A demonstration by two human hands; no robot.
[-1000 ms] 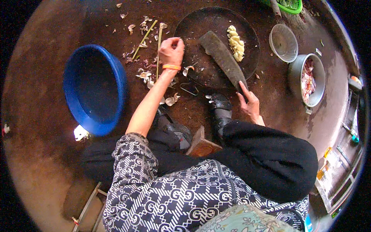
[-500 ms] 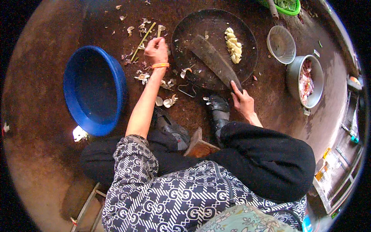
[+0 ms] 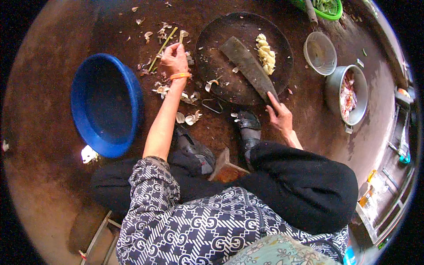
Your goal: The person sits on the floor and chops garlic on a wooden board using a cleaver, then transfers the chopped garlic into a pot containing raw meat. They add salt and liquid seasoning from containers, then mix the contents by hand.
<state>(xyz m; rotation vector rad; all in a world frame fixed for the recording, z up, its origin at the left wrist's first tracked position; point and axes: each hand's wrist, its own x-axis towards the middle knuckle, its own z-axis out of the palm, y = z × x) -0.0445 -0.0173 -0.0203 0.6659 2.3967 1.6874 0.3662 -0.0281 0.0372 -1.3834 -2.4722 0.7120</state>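
Note:
My right hand [image 3: 281,118] is closed around the handle of a large dark cleaver [image 3: 248,65], index finger stretched along it. The blade's tip points far left over a round dark chopping board [image 3: 211,66]. Peeled garlic cloves [image 3: 265,54] lie in a row on the board's right side. Just left of the board, my left hand [image 3: 175,60] has its fingers pinched together beside a short pale stalk [image 3: 181,36]; what sits between the fingertips is hidden. Garlic skins [image 3: 164,90] and a longer yellow-green stalk [image 3: 164,47] are strewn on the floor around it.
A blue basin [image 3: 136,104] stands at the left. To the right are a clear plastic bowl [image 3: 320,53], a metal pot [image 3: 334,95] with raw meat, and a green basket [image 3: 338,12] of leaves. A bent wire [image 3: 212,106] lies near my shoes [image 3: 248,126].
The cleaver blade has turned, showing more of its broad face, with its tip slightly farther from me. My left hand has shifted slightly left and turned, its pinched fingertips now pointing away from me.

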